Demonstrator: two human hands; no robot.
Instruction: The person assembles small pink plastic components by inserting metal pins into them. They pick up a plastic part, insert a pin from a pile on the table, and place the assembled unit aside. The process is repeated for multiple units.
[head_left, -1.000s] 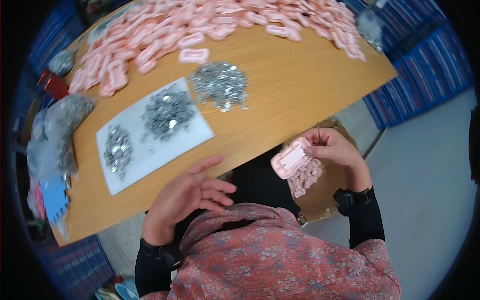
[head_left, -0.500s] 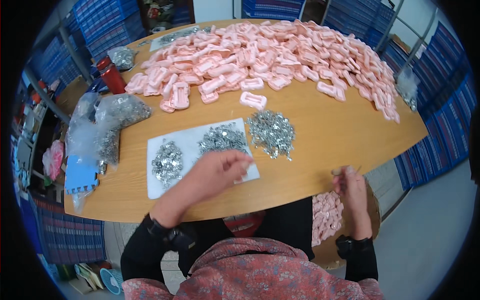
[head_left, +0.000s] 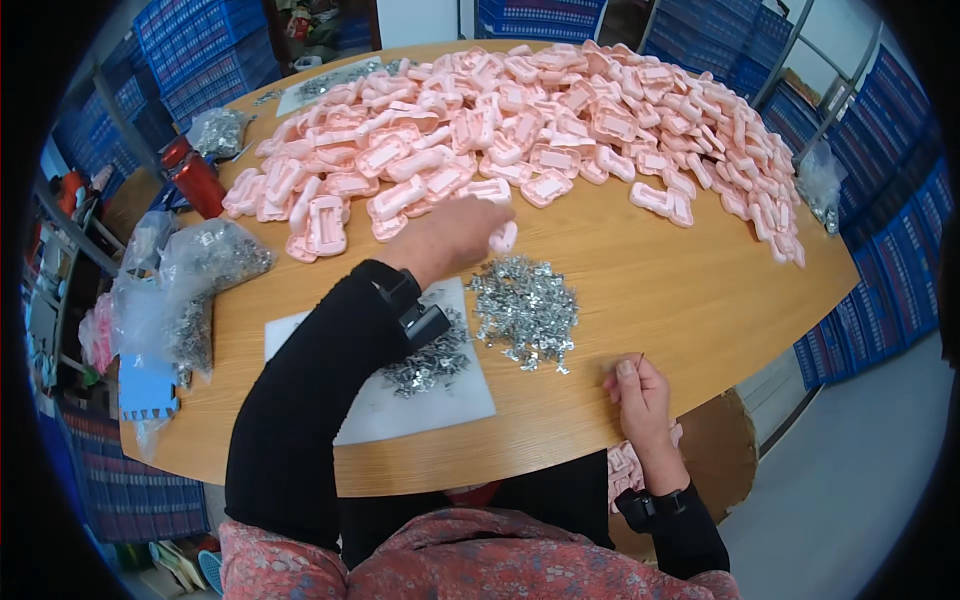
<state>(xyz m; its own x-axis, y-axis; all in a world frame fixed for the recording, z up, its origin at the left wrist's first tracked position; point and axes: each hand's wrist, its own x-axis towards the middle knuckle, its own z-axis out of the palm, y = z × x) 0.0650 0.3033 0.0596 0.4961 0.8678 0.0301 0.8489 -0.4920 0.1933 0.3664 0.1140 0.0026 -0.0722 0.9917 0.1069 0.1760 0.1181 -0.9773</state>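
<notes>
My left hand [head_left: 450, 238] reaches across to the front of the pile, its fingers closed on a pink plastic casing [head_left: 503, 238]. Most of that casing is covered by the hand; only its end shows. Below it lies a loose heap of small silver metal pieces [head_left: 525, 310] on the wood. Under my left forearm is a white pad [head_left: 440, 425] bearing more silver pieces [head_left: 430, 365], partly hidden by the sleeve. My right hand [head_left: 643, 395] is held over the table's front edge, fingers pinched, with a thin tip showing above them that is too small to name.
A wide pile of pink casings [head_left: 500, 115] covers the far side of the wooden table [head_left: 690, 300]. At left stand plastic bags of metal pieces [head_left: 215, 250], a red bottle [head_left: 193, 178] and a blue foam mat [head_left: 147, 385]. A cardboard box [head_left: 720, 450] with pink parts sits below the right edge.
My left hand has moved from above the white pad forward to the pink casing and closed on it. The right hand has shifted left, still pinched. The whole view has shifted slightly.
</notes>
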